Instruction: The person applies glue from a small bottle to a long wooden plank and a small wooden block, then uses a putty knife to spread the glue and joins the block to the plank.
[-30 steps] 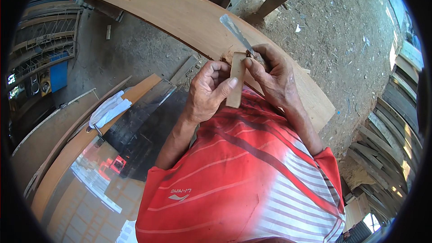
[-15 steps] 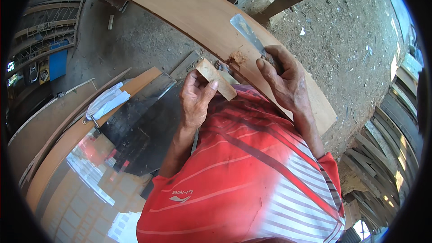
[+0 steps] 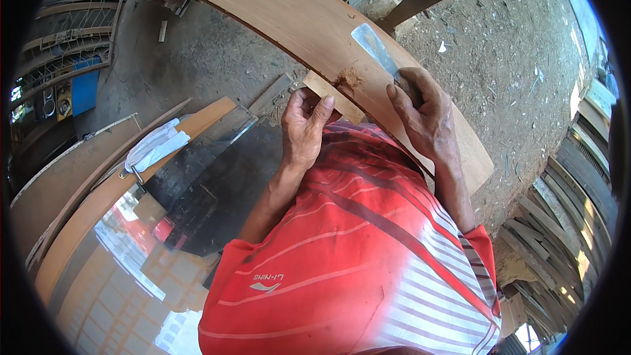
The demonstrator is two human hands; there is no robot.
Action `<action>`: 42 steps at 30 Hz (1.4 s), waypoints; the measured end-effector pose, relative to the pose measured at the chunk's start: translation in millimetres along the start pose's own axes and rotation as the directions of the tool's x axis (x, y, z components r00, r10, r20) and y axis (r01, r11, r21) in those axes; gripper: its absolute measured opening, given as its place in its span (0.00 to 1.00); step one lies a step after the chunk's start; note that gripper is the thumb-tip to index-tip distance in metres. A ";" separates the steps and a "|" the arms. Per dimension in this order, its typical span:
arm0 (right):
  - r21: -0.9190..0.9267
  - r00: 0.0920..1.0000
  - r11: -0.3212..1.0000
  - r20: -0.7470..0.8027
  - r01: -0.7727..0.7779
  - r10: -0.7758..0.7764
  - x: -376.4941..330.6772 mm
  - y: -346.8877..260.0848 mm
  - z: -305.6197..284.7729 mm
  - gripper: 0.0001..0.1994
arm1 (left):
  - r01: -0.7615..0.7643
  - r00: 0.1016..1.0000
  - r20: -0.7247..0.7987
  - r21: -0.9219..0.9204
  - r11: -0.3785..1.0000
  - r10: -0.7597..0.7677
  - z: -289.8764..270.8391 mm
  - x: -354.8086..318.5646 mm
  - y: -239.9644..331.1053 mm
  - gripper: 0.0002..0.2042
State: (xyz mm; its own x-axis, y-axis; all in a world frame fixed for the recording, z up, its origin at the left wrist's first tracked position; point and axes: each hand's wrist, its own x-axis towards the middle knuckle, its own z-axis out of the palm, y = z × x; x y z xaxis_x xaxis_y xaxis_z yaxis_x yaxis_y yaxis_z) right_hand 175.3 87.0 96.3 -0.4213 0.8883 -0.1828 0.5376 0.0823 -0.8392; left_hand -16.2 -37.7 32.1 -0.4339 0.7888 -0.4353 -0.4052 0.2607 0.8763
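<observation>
lying flat across the long curved board [image 3: 276, 10], a small wood strip [image 3: 332, 96] is pinched at its near end by the left hand [image 3: 307, 130], thumb & fingers closed on it. brown filler [image 3: 347, 80] is seen as a blob on the board just beside the strip's far end. a putty knife [image 3: 376, 49] is gripped by the right hand [image 3: 427, 118], fingers wrapped round the handle, metal blade pointing up & away, resting on or just over the board, can't tell which. both hands are held close together above the red striped shirt [image 3: 355, 250]. to the left, a white cloth [image 3: 154, 148] is draped on a glass-fronted panel [image 3: 125, 250]. dirt ground [image 3: 499, 46] w/ scraps is seen to the right.
</observation>
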 end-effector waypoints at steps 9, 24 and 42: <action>-0.048 0.997 0.998 -0.061 -0.048 0.045 -2.3 10.0 -2.9 0.15 | -0.131 0.991 0.031 0.100 0.986 0.128 -0.6 -3.4 -2.5 0.18; -0.131 0.994 0.989 -0.085 0.064 -0.075 5.0 9.4 -4.4 0.13 | -0.064 0.997 0.046 0.045 0.997 0.062 0.0 5.2 -1.0 0.18; -0.230 0.989 0.962 0.012 0.145 -0.147 8.4 4.2 -18.3 0.15 | -0.033 0.999 0.038 -0.012 0.999 0.033 6.8 6.1 3.9 0.19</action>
State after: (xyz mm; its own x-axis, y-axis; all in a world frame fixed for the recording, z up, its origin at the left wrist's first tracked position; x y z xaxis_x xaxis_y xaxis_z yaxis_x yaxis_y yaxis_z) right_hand 187.3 103.1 100.5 -0.5045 0.8610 -0.0641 0.6243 0.3125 -0.7160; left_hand -14.9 -28.1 34.3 -0.4161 0.8178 -0.3976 -0.4004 0.2278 0.8876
